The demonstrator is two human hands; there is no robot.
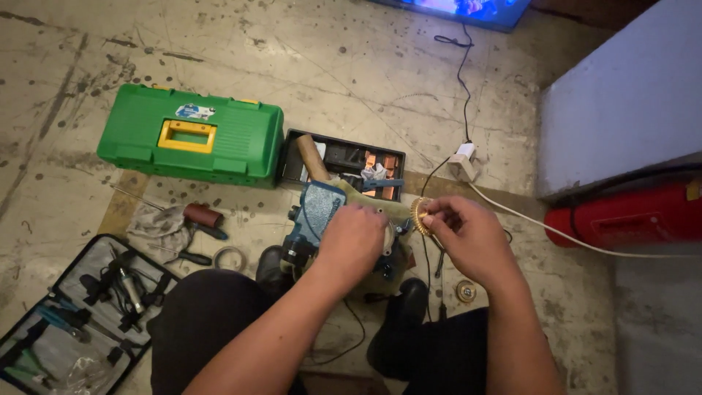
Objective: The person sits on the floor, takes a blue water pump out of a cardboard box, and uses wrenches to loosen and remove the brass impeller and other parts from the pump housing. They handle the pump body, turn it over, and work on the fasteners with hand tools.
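A stained concrete floor carries a green toolbox [191,136] and an open black parts tray [344,162]. The person sits over a blue power tool [316,216]. The left hand [352,238] presses closed on its housing, while the right hand [468,235] pinches a brass gear [420,215] beside the housing (teeth facing the tool). This looks like the stage of seating the gear; next it needs careful alignment with its seat.

sticker [194,112]: on the lid of the green toolbox [191,134], above its yellow handle; irregular shape, white with blue and a little red
screen [468,9]: at the top edge of the view, on the floor side; only the lower strip is seen, glowing blue and pink, dark frame
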